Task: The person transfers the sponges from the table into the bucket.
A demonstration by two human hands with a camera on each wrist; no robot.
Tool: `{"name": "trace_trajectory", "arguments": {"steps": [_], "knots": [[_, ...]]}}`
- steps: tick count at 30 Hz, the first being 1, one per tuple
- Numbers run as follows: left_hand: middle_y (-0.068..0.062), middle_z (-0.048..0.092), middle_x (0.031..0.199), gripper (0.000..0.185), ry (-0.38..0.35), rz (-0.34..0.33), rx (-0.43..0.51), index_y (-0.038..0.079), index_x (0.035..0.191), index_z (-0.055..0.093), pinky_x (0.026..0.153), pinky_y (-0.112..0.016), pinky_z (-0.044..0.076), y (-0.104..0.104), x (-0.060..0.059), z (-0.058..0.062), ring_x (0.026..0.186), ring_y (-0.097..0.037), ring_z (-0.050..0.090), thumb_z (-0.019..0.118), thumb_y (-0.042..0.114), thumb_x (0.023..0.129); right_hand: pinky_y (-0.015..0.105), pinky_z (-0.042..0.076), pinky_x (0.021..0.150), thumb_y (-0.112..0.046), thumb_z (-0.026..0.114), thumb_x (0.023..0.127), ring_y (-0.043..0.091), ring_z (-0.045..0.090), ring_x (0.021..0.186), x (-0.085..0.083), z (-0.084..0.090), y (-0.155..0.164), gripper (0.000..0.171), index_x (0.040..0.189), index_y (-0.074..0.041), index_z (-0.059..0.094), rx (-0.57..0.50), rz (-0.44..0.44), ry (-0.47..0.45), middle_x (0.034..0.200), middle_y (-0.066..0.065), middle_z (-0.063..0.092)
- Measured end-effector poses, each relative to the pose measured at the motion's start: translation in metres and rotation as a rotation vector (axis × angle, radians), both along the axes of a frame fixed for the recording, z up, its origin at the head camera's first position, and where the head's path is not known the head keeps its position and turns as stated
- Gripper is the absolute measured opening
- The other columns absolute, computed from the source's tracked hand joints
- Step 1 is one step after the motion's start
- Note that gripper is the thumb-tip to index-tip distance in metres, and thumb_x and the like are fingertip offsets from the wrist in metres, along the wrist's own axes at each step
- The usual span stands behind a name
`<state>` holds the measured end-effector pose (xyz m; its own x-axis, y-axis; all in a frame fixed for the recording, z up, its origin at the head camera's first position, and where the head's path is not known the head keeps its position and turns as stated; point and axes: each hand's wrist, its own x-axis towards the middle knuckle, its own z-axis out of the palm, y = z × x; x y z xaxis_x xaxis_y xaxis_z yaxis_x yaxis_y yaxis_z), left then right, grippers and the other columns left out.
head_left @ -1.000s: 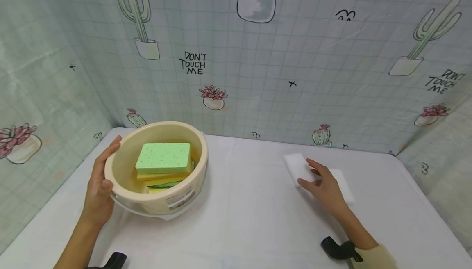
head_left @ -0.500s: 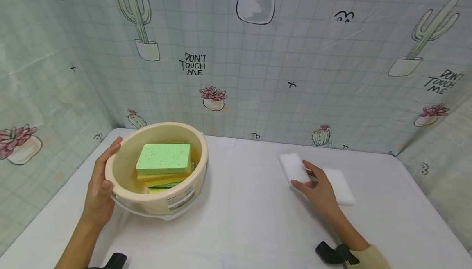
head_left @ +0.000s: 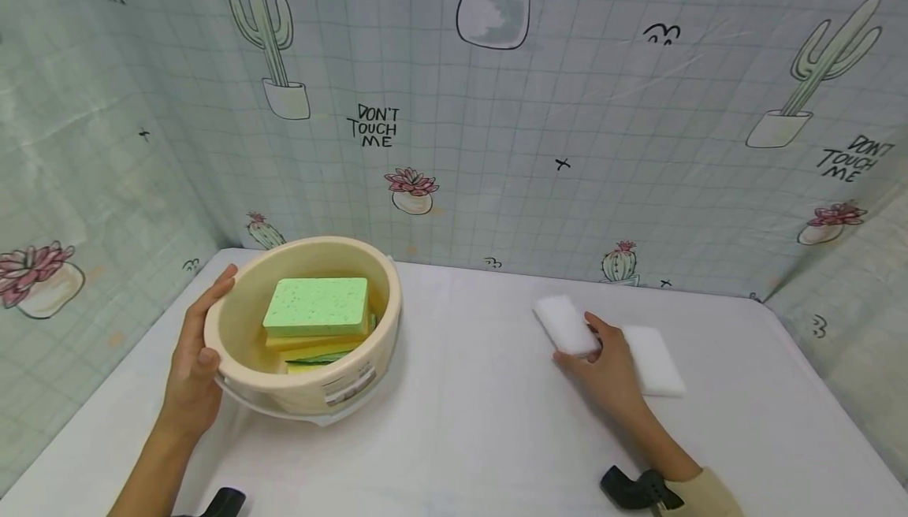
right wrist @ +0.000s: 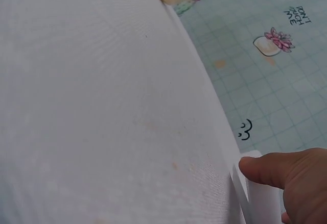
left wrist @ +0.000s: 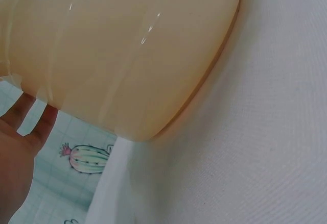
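Observation:
A beige plastic basin (head_left: 312, 395) stands tilted at the left of the white table. My left hand (head_left: 199, 344) grips its near-left rim, thumb inside and fingers round the outside. In the left wrist view the basin's wall (left wrist: 127, 55) fills the frame, with my left hand (left wrist: 20, 147) behind it. A green sponge (head_left: 317, 306) lies on top of yellow sponges (head_left: 312, 341) in the basin. At the right my right hand (head_left: 594, 350) pinches a white sponge block (head_left: 563, 324) between thumb and fingers. The right wrist view shows my thumb (right wrist: 286, 170) on that white block (right wrist: 258, 201).
A second white sponge block (head_left: 656, 361) lies flat on the table (head_left: 468, 422) just right of my right hand. A cactus-print curtain (head_left: 496, 146) closes the table in at the back and both sides. Black wrist mounts (head_left: 634, 489) show at the bottom edge.
My right hand has closed on the left white block and drawn it a little to the left, away from the second block. The left hand and basin have hardly moved.

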<state>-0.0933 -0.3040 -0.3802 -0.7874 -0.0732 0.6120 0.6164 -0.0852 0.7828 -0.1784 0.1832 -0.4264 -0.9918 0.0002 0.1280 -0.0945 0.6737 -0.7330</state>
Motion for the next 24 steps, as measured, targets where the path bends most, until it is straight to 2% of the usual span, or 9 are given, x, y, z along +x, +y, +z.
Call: {"name": "trace_trajectory", "arguments": {"steps": [6, 9, 13, 17, 20, 24], "knots": [[-0.011, 0.017, 0.157, 0.073, 0.003, -0.002, 0.009, 0.002, 0.146, 0.033, 0.108, -0.021, 0.024, -0.0001, 0.0001, 0.0000, 0.142, -0.024, 0.012, 0.064, 0.037, 0.089, 0.043, 0.041, 0.085, -0.025, 0.078, 0.080, 0.032, 0.049, 0.112, 0.0011, -0.0023, 0.0020, 0.072, 0.141, -0.007, 0.045, 0.007, 0.081, 0.034, 0.139, 0.019, 0.046], [-0.011, 0.018, 0.157, 0.074, 0.006, -0.005, 0.017, 0.001, 0.146, 0.033, 0.108, -0.021, 0.024, -0.0005, -0.0005, -0.0007, 0.142, -0.024, 0.012, 0.064, 0.037, 0.089, 0.047, 0.041, 0.089, -0.026, 0.078, 0.081, 0.034, 0.046, 0.117, 0.0015, -0.0009, 0.0031, 0.074, 0.144, -0.009, 0.042, 0.011, 0.114, 0.027, 0.140, 0.020, 0.044], [-0.012, 0.018, 0.157, 0.074, 0.010, -0.010, 0.021, 0.001, 0.146, 0.033, 0.108, -0.021, 0.024, -0.0006, -0.0004, -0.0014, 0.142, -0.024, 0.012, 0.064, 0.036, 0.089, 0.042, 0.041, 0.084, -0.023, 0.078, 0.081, 0.031, 0.047, 0.107, 0.0015, 0.0006, 0.0028, 0.081, 0.146, -0.004, 0.034, 0.022, 0.118, 0.016, 0.133, 0.021, 0.044], [-0.012, 0.018, 0.157, 0.074, 0.014, -0.010, 0.020, 0.000, 0.146, 0.033, 0.108, -0.021, 0.024, -0.0008, -0.0002, -0.0017, 0.142, -0.024, 0.012, 0.064, 0.036, 0.089, 0.034, 0.039, 0.072, -0.019, 0.078, 0.079, 0.024, 0.045, 0.092, 0.0016, 0.0000, 0.0016, 0.078, 0.142, 0.003, 0.037, 0.019, 0.090, 0.009, 0.112, 0.018, 0.047], [-0.012, 0.017, 0.157, 0.074, 0.018, -0.017, 0.022, 0.000, 0.146, 0.032, 0.108, -0.021, 0.024, -0.0011, -0.0005, -0.0021, 0.142, -0.025, 0.012, 0.064, 0.036, 0.090, 0.034, 0.038, 0.072, -0.017, 0.077, 0.080, 0.024, 0.044, 0.090, 0.0014, -0.0002, 0.0019, 0.072, 0.138, 0.005, 0.041, 0.018, 0.078, -0.001, 0.105, 0.016, 0.047], [-0.013, 0.016, 0.157, 0.074, 0.019, -0.026, 0.023, 0.000, 0.146, 0.032, 0.108, -0.022, 0.023, -0.0009, -0.0011, -0.0020, 0.142, -0.025, 0.011, 0.064, 0.035, 0.090, 0.033, 0.039, 0.074, -0.014, 0.077, 0.080, 0.023, 0.045, 0.089, 0.0006, 0.0011, 0.0020, 0.068, 0.136, 0.006, 0.043, 0.016, 0.074, 0.000, 0.104, 0.015, 0.048]]}}
